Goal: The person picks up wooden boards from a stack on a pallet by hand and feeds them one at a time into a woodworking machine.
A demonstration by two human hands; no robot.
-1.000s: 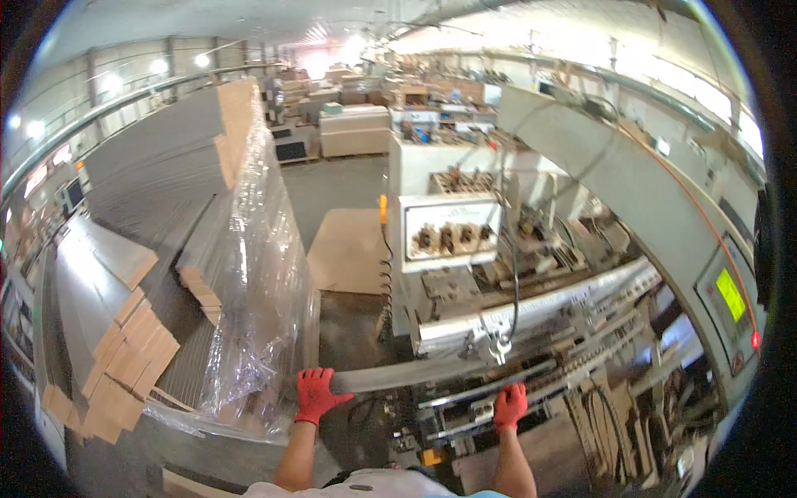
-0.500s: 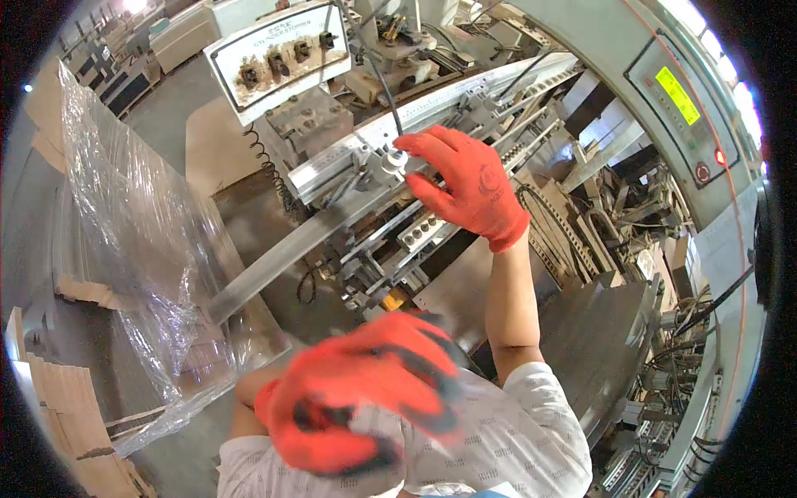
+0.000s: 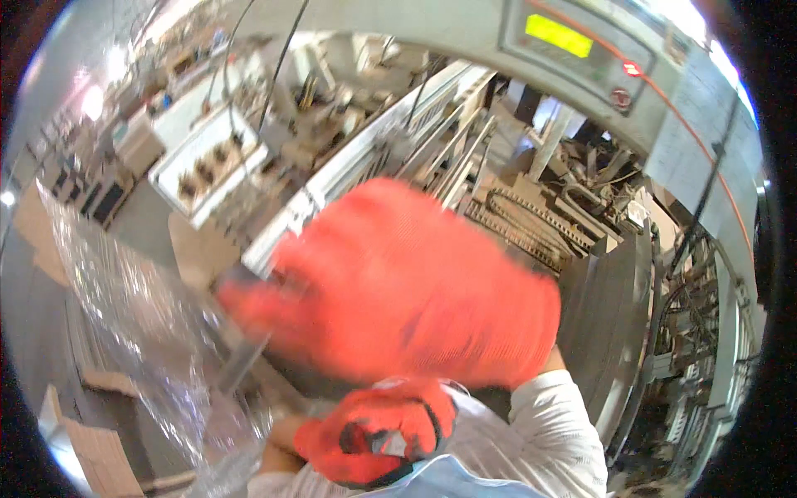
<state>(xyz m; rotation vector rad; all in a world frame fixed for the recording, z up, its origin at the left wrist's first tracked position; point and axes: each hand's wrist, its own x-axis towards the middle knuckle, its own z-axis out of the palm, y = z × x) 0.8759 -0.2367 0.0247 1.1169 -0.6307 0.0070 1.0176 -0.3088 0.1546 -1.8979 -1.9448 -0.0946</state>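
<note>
Off to the left of my hands I see clear plastic wrap (image 3: pixel 141 307) draped over a stack, with flat cardboard pieces (image 3: pixel 100 452) below it. My left hand (image 3: pixel 378 436), in a red glove with dark patches, sits low near my chest, fingers curled in; I cannot tell whether it grips anything. Just above it my right hand (image 3: pixel 415 282), also red-gloved, fills the middle, too blurred to judge its opening or hold. Beyond and right of it stands the grey machine (image 3: pixel 531 207), its panel with a yellow-green display (image 3: pixel 564 35) up top.
</note>
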